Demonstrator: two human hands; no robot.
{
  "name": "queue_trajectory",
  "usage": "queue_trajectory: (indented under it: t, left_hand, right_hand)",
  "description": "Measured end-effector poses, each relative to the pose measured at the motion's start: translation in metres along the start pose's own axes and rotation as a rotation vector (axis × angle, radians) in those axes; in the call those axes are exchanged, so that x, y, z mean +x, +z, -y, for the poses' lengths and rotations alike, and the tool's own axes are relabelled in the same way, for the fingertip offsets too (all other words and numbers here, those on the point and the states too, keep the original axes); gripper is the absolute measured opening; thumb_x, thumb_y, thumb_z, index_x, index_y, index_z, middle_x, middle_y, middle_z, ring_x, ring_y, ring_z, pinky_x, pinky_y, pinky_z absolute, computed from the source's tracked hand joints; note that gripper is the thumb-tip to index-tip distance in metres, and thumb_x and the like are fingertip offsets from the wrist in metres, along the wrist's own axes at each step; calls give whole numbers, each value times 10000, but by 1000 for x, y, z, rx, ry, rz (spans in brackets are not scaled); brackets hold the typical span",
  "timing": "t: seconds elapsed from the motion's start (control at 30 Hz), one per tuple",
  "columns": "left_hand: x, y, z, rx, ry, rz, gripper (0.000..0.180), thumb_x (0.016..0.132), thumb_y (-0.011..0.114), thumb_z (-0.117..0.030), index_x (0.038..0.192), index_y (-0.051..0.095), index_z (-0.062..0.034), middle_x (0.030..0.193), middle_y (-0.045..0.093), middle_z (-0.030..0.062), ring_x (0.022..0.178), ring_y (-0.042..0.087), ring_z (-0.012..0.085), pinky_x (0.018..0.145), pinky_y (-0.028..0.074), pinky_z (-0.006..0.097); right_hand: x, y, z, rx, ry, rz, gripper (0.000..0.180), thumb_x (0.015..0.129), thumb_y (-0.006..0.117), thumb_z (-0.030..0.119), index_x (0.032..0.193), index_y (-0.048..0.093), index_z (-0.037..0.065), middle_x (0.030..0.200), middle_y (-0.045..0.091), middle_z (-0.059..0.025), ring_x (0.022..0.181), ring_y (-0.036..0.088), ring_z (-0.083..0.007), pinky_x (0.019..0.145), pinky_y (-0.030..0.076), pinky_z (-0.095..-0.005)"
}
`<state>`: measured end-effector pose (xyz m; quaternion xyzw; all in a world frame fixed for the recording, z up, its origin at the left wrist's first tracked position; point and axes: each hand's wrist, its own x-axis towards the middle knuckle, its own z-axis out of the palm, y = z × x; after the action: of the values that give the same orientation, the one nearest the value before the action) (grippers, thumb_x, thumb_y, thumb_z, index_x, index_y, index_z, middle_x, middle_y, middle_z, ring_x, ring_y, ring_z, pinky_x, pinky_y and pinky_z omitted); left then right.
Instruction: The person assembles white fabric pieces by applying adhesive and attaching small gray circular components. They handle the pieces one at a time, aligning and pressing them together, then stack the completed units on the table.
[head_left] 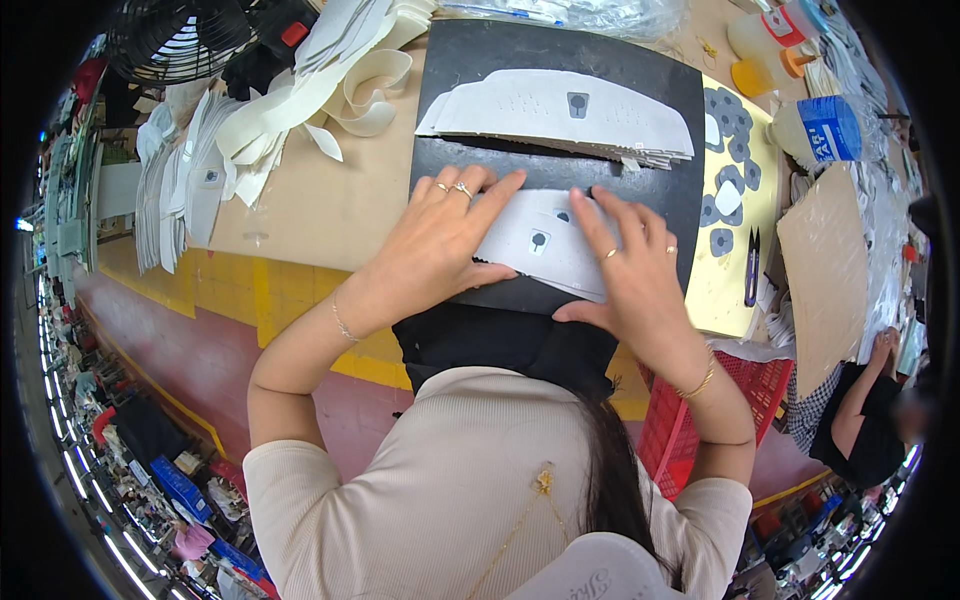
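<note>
A small stack of white, curved-edge fabric panels (562,265) lies on the near part of a black mat (560,45). Small dark grey patches with a keyhole shape show on the stack. My left hand (432,235) grips its left end, fingers on top and thumb at the near edge. At the right end, my right hand (645,262) does likewise, with the thumb by the near corner. Beyond my hands, a larger fanned stack of white curved panels (530,105) bears one grey keyhole patch (578,105).
Right of the mat, grey patches (721,242) and dark thread snips (752,268) lie on a yellow sheet (722,300). Bottles (815,130) and cardboard (825,265) stand farther right. White strips (265,140) and a fan (180,35) occupy the left. Below right are a red crate (740,395) and another person (865,420).
</note>
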<state>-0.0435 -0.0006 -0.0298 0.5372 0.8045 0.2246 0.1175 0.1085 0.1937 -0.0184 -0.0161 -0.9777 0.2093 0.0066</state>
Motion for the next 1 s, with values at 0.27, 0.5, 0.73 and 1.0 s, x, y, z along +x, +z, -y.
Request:
queue_trajectory:
  t: [0.27, 0.5, 0.73, 1.0]
  left_hand:
    - [-1, 9, -2, -38, 81, 16, 635, 667, 852, -273, 1213, 606, -61, 1079, 533, 106, 1000, 511, 288, 837, 410, 394]
    - [7, -10, -2, -14, 107, -11, 615, 691, 849, -299, 1211, 618, -66, 1084, 564, 92, 994, 537, 280, 860, 424, 374]
    - [63, -12, 19, 48, 17, -434, 550, 765, 812, -301, 1230, 640, -63, 1115, 568, 118, 1053, 521, 284, 895, 444, 389]
    - [80, 1, 29, 72, 47, -479, 365, 811, 758, -268, 1117, 681, -87, 1078, 603, 56, 1018, 525, 257, 875, 388, 374]
  right_hand:
    - [-6, 0, -7, -19, -78, 22, 898, 648, 852, 233, 1444, 458, 108, 1164, 597, -72, 1025, 545, -268, 941, 400, -424]
    - [15, -23, -22, 61, -84, -171, 655, 722, 807, 184, 1332, 584, 94, 1182, 599, -98, 1024, 551, -279, 943, 420, -399]
    - [72, -18, -57, -78, 12, -466, 484, 799, 769, 270, 1246, 655, 121, 1256, 574, -80, 1122, 508, -295, 971, 387, -431]
    - [80, -11, -55, -85, 11, -481, 402, 797, 769, 267, 1159, 689, 110, 1249, 579, -46, 1147, 491, -271, 996, 349, -423]
